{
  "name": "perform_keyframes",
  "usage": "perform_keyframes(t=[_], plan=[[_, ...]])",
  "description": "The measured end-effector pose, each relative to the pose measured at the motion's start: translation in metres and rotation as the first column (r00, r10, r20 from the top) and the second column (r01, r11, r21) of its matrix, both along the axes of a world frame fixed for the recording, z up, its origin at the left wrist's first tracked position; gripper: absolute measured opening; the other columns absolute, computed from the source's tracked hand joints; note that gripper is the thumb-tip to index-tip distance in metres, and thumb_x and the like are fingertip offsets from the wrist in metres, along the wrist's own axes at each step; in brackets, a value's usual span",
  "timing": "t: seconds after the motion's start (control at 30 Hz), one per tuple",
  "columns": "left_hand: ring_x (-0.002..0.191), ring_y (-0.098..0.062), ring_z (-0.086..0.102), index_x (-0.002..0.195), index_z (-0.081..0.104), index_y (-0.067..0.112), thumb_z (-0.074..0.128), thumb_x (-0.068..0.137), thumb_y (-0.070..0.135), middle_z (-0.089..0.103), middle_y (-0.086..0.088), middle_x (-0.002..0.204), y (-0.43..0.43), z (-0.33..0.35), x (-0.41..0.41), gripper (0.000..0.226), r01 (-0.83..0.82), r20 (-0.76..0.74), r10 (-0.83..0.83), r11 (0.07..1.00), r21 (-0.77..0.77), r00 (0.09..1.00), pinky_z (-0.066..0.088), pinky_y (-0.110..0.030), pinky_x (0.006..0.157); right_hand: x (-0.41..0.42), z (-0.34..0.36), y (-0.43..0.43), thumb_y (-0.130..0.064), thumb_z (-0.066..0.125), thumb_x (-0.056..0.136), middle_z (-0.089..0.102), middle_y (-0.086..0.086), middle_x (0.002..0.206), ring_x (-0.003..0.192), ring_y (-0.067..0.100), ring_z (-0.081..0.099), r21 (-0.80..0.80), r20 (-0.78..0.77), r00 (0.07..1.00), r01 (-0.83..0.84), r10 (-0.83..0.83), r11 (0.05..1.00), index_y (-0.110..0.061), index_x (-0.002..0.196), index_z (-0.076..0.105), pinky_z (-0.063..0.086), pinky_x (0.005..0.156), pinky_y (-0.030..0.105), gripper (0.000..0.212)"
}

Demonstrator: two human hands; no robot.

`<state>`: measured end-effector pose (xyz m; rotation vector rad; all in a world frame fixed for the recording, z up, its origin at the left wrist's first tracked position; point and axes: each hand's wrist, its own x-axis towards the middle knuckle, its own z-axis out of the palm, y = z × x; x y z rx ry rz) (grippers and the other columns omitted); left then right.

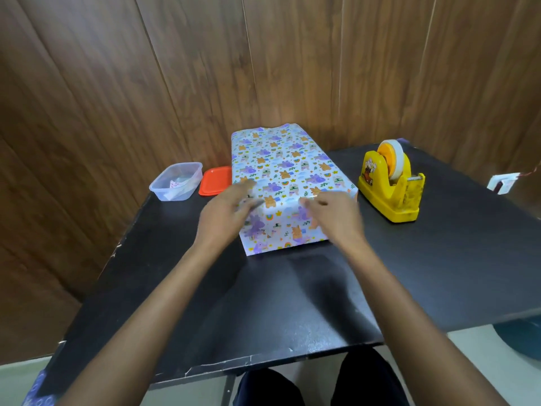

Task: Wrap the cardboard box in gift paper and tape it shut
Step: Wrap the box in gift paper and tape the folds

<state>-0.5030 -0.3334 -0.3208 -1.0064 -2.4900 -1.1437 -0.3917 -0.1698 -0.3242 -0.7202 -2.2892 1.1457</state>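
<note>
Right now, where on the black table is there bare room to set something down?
Widest: the near half of the table, in front of the wrapped box, though both forearms cross it. Also bare: right of the tape dispenser. Crowded: far left, where the clear container and red lid sit beside the box.

Box (288, 177): white paper, purple/orange animal print. Tape dispenser (392, 186) yellow. Lid (215, 180) red-orange. Tub (176, 180) clear. Table (263, 303) black. Wall (117, 83) brown woodgrain.
</note>
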Motion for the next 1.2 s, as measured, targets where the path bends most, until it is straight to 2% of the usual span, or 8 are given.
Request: perform_keyframes(t=[0.13, 0.23, 0.37, 0.6, 0.8, 0.9, 1.0, 1.2], plan=[[0.107, -0.013, 0.059, 0.132, 0.046, 0.013, 0.063, 0.087, 0.036, 0.058, 0.004, 0.126, 0.009, 0.008, -0.026, 0.054, -0.133, 0.509, -0.023, 0.954, 0.268, 0.860, 0.047, -0.039, 0.097, -0.003, 0.017, 0.047, -0.037, 0.050, 0.093, 0.061, 0.011, 0.093, 0.097, 0.029, 0.052, 0.251, -0.117, 0.937, 0.350, -0.330, 0.902, -0.009, 0.082, 0.057, 0.032, 0.068, 0.031, 0.030], [0.105, -0.025, 0.064, 0.128, 0.051, 0.009, 0.058, 0.092, 0.020, 0.064, -0.010, 0.121, 0.018, 0.005, -0.021, 0.038, -0.130, 0.751, -0.259, 0.901, 0.415, 0.607, 0.047, -0.046, 0.098, -0.015, 0.025, 0.072, -0.043, 0.053, 0.092, 0.063, 0.015, 0.109, 0.096, 0.030, 0.059, -0.132, 0.087, 0.981, 0.185, -0.175, 0.974, -0.001, 0.112, 0.058, 0.043, 0.071, 0.032, 0.047], [0.105, -0.029, 0.064, 0.128, 0.052, 0.010, 0.051, 0.090, 0.005, 0.066, -0.012, 0.117, 0.030, 0.003, 0.010, 0.038, -0.155, 0.732, -0.524, 0.757, 0.634, 0.435, 0.054, -0.043, 0.087, -0.011, 0.027, 0.089, -0.025, 0.063, 0.090, 0.062, 0.011, 0.081, 0.063, 0.019, 0.055, -0.409, 0.159, 0.984, -0.007, 0.078, 0.912, -0.002, 0.084, 0.059, 0.038, 0.054, 0.024, 0.024], [0.122, -0.006, 0.050, 0.128, 0.037, 0.034, 0.074, 0.061, 0.047, 0.049, 0.011, 0.133, 0.045, -0.031, 0.092, 0.078, -0.238, 0.708, -0.416, 0.742, 0.627, 0.571, 0.037, -0.035, 0.108, 0.002, 0.063, 0.125, -0.017, 0.056, 0.093, 0.049, 0.009, 0.095, 0.090, 0.020, 0.044, -0.054, 0.372, 0.925, -0.058, 0.074, 0.997, -0.020, 0.066, 0.047, 0.035, 0.079, 0.026, 0.028], [0.081, -0.019, 0.063, 0.127, 0.043, 0.017, 0.071, 0.078, 0.030, 0.063, -0.007, 0.113, 0.030, -0.008, 0.037, 0.058, -0.544, 0.866, -0.304, 0.681, 0.489, 0.398, 0.050, -0.026, 0.049, -0.005, 0.057, 0.105, -0.044, 0.050, 0.095, 0.061, 0.017, 0.083, 0.089, 0.035, 0.057, 0.055, 0.458, 0.888, -0.059, 0.028, 0.997, 0.007, 0.098, 0.066, 0.045, 0.075, 0.036, 0.054], [0.096, -0.028, 0.066, 0.126, 0.040, 0.019, 0.067, 0.081, 0.011, 0.060, -0.012, 0.121, 0.032, -0.014, 0.034, 0.053, -0.547, 0.800, -0.399, 0.585, 0.599, 0.448, 0.058, -0.043, 0.073, 0.000, 0.062, 0.110, -0.033, 0.066, 0.086, 0.059, 0.024, 0.119, 0.115, 0.040, 0.054, -0.121, 0.333, 0.937, -0.072, 0.108, 0.990, 0.007, 0.105, 0.066, 0.046, 0.094, 0.041, 0.044], [0.099, -0.032, 0.066, 0.131, 0.043, 0.018, 0.059, 0.084, 0.002, 0.064, -0.014, 0.117, 0.033, -0.015, 0.040, 0.052, -0.475, 0.723, -0.484, 0.547, 0.689, 0.493, 0.056, -0.051, 0.079, 0.013, 0.072, 0.116, -0.020, 0.074, 0.078, 0.064, 0.012, 0.116, 0.116, 0.027, 0.055, -0.262, 0.226, 0.952, -0.147, 0.209, 0.954, -0.008, 0.087, 0.071, 0.047, 0.092, 0.040, 0.015], [0.098, -0.035, 0.065, 0.124, 0.037, 0.014, 0.066, 0.080, 0.002, 0.061, -0.014, 0.115, 0.038, -0.010, 0.040, 0.054, -0.510, 0.797, -0.374, 0.621, 0.595, 0.474, 0.054, -0.054, 0.078, 0.020, 0.078, 0.106, -0.041, 0.065, 0.083, 0.054, 0.004, 0.105, 0.124, 0.028, 0.046, -0.466, 0.400, 0.826, -0.190, 0.398, 0.864, -0.007, 0.127, 0.052, 0.038, 0.093, 0.038, 0.057]])
